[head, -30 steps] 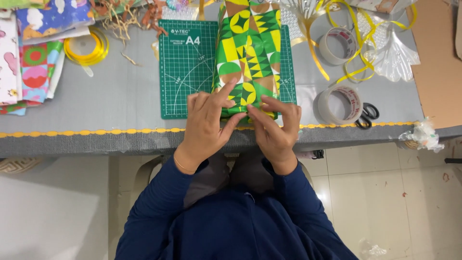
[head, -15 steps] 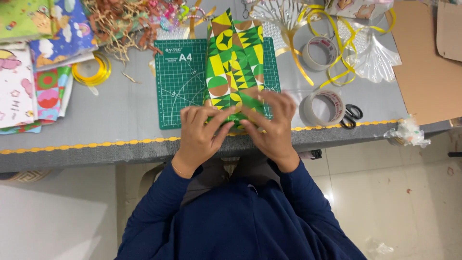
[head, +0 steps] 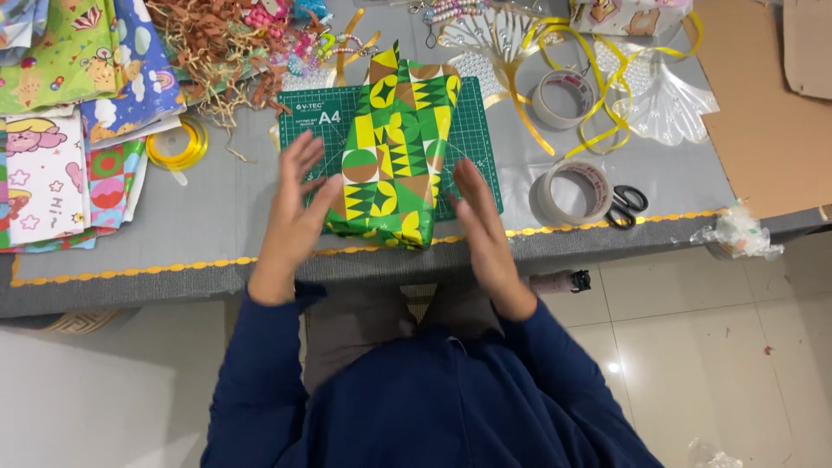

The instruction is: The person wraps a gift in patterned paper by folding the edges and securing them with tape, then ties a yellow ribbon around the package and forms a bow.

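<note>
Item: wrapped box (head: 392, 156), green-yellow paper, between our fingers, on the cutting mat (head: 472, 130), near end at the table edge (head: 130, 270). Left hand (head: 295, 212) spread open, thumb touching its side; right hand (head: 479, 225) open, just beside. Tape roll (head: 572, 192) right of our right fingers, apart.

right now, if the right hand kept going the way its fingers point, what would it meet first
The right hand points up the table beside the wrapped box. Going straight on, it would likely slide over the green cutting mat first, though its height above that is unclear.
</note>
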